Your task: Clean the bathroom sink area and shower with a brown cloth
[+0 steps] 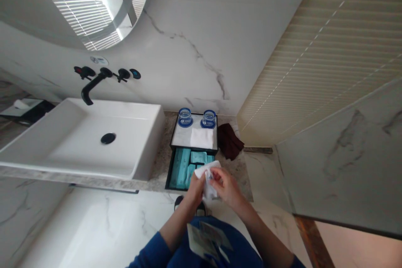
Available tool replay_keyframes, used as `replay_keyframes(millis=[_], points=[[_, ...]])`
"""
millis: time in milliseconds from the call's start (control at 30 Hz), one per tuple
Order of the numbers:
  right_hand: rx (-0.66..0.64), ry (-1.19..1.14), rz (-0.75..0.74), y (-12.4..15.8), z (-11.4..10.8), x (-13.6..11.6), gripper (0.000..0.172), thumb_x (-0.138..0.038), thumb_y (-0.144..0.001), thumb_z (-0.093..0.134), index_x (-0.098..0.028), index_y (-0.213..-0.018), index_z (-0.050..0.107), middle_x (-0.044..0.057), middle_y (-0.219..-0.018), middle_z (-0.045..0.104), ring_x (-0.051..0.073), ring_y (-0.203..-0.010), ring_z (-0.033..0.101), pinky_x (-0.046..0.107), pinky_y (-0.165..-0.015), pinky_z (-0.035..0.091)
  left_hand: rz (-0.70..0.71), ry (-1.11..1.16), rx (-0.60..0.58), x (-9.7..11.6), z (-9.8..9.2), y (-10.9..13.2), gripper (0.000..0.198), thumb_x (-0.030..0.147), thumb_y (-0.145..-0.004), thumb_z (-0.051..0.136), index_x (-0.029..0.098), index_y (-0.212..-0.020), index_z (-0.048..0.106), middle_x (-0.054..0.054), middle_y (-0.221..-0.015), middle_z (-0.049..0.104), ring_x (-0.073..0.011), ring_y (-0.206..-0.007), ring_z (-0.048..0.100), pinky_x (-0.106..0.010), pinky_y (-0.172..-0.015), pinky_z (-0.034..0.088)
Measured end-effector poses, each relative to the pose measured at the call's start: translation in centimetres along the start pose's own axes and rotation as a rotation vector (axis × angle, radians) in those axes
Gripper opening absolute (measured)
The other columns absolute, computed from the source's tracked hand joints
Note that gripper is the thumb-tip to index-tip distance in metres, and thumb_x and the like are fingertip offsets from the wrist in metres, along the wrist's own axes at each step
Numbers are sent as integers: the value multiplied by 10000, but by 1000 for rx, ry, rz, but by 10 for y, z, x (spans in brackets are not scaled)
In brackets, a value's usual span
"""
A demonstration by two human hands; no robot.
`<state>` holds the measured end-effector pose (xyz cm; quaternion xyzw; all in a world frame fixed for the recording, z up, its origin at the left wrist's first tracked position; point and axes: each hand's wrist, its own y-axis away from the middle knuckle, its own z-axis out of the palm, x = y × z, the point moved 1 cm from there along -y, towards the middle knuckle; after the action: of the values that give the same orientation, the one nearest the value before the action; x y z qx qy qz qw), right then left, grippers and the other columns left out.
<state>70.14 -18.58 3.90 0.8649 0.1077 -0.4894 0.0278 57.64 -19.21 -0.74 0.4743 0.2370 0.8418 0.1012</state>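
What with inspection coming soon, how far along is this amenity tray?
Done: capped glasses and a folded towel sit on top; teal packets line the open drawer. In hand: left hand and right hand hold a white packet over it. Left: packet not in, drawer not shut.

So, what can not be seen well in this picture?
Head view only.
Packet: mostly covered by the left hand and right hand; what it holds, I cannot tell.
Cup lids: print too small to read.
Drawer: right front hidden by the hands.
Papers at the lap: blurred.
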Motion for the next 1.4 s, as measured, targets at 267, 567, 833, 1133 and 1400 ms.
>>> replay_keyframes(millis=[267, 567, 833, 1133, 1400], points=[[-59, 77, -153, 0, -14, -4, 501, -128, -707, 521, -229, -1190, 603, 85, -1191, 603, 258, -1105, 518, 451, -986, 389, -85, 155, -119, 21, -1, 32, 596, 566, -564, 750, 202, -998, 563, -89, -1102, 595, -254, -990, 576, -321, -735, 477], [-374, -645, 238, -35, -52, -21, 626, -406, -625, 739, -240, -1205, 576, 56, -1093, 652, 198, -918, 606, 295, -743, 472, -7, -168, -239, 53, -5, 32, 683, 618, -558, 734, 108, -1001, 632, -103, -817, 675, -199, -686, 594, -277, -596, 423], [-193, -765, 292, -25, -16, 3, 600, -533, -636, 720, -243, -1145, 587, 53, -1090, 661, 228, -976, 601, 323, -802, 476, 88, -106, 4, 46, -11, 19, 670, 637, -561, 710, 126, -985, 623, -76, -794, 667, -202, -727, 595, -267, -609, 438], [-113, -460, 227, -45, 47, 16, 586, -439, -715, 613, -201, -1240, 503, 64, -951, 681, 195, -782, 633, 332, -700, 512, 263, -169, 216, 50, -63, -3, 526, 515, -660, 665, 166, -1042, 573, -25, -843, 616, -160, -744, 528, -244, -656, 418], [295, 112, 82, -127, 17, 31, 629, -477, -736, 540, -96, -1234, 488, 196, -1188, 529, 269, -1014, 548, 428, -829, 495, 435, -99, 225, 149, -89, -86, 372, 369, -687, 654, 171, -996, 593, -18, -857, 607, -150, -773, 519, -231, -679, 406]])
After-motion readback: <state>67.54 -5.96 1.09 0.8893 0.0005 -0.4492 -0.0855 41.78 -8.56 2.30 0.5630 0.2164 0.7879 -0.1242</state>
